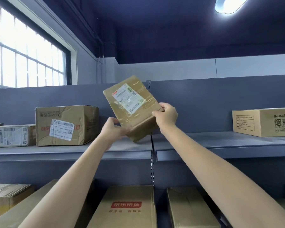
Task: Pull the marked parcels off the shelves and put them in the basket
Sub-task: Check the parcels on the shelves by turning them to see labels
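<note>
A small brown cardboard parcel [132,106] with a white shipping label and clear tape is tilted up above the top shelf [220,140], its label face turned toward me. My left hand [113,129] grips its lower left edge. My right hand [165,115] grips its right edge. The parcel's lower corner hangs just over the shelf surface, near the upright between the two shelf bays. No basket is in view.
On the top shelf stand a dented labelled box [66,125] and a flatter labelled box [12,135] at left, and a printed carton [263,122] at far right. Below lie several cartons, one with a red logo [127,206]. A window [26,51] is at upper left.
</note>
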The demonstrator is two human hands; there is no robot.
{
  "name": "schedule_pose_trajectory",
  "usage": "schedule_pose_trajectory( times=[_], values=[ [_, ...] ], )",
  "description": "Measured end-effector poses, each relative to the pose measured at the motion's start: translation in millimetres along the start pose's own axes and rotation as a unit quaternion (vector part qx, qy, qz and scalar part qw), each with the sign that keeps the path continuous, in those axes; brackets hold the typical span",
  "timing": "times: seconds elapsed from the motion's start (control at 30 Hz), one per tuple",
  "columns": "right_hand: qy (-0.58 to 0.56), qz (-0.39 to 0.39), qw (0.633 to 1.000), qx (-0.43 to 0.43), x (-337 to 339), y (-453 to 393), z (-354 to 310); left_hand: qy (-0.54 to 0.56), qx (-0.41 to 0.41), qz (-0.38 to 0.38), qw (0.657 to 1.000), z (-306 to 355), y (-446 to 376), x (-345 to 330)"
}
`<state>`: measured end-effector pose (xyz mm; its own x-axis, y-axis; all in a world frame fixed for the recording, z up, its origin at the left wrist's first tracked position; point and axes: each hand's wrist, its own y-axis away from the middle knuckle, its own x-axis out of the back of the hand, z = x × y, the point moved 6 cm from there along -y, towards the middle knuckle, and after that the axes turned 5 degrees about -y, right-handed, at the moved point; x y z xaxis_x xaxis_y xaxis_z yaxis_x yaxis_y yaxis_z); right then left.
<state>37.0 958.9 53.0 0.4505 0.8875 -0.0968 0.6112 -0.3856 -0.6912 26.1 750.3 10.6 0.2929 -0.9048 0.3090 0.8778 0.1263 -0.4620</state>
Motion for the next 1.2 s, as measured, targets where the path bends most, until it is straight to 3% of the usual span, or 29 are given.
schedule_pose_trajectory(
  times=[0.07, 0.17, 0.23, 0.4, 0.47, 0.57, 0.73, 0.83, 0.93, 1.03, 1.2],
  values=[
    [0.023, 0.014, 0.999, 0.040, 6, -12, -15, -0.054, -0.011, -0.017, 0.998, 0, 0, -4],
    [0.083, -0.015, 0.990, 0.110, 9, -23, -25, -0.075, -0.001, 0.138, 0.988, -8, -4, 26],
    [0.095, -0.054, 0.986, 0.126, 10, -27, -19, -0.034, 0.013, 0.183, 0.982, -16, -7, 41],
    [0.094, -0.056, 0.989, 0.096, 15, -31, -1, -0.050, 0.000, 0.086, 0.995, -15, -21, 29],
    [0.129, -0.083, 0.987, 0.044, 11, -29, 14, -0.056, 0.007, 0.062, 0.996, -12, -24, 17],
    [0.138, -0.137, 0.981, -0.018, 9, -26, 36, -0.060, 0.020, 0.057, 0.996, -12, -27, 3],
    [0.136, -0.076, 0.988, 0.009, 27, -34, 46, -0.057, 0.025, 0.037, 0.997, -17, -34, -3],
    [0.153, -0.118, 0.980, -0.035, 20, -27, 61, -0.051, 0.033, 0.031, 0.998, -21, -37, -7],
    [0.149, -0.158, 0.973, -0.071, 7, -23, 66, -0.157, 0.047, 0.036, 0.986, -21, -43, -5],
    [0.166, -0.210, 0.959, -0.092, -8, -21, 66, -0.302, 0.057, 0.082, 0.948, -21, -53, 11],
    [0.184, -0.240, 0.946, -0.114, -22, -17, 69, -0.295, 0.022, 0.073, 0.953, -28, -63, 15]
  ],
)
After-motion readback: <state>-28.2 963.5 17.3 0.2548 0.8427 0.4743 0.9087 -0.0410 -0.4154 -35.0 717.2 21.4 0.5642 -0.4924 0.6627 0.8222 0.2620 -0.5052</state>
